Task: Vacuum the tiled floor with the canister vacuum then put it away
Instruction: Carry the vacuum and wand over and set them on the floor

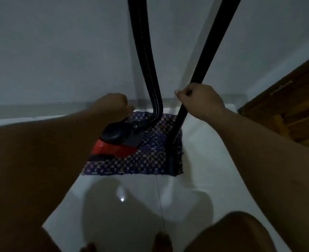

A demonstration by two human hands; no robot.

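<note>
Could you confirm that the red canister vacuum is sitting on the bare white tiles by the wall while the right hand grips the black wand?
Not quite: the head view shows the red canister vacuum sitting on a purple checkered mat by the wall, not on the bare white tiles. The rest holds: the right hand grips the black wand.
</note>
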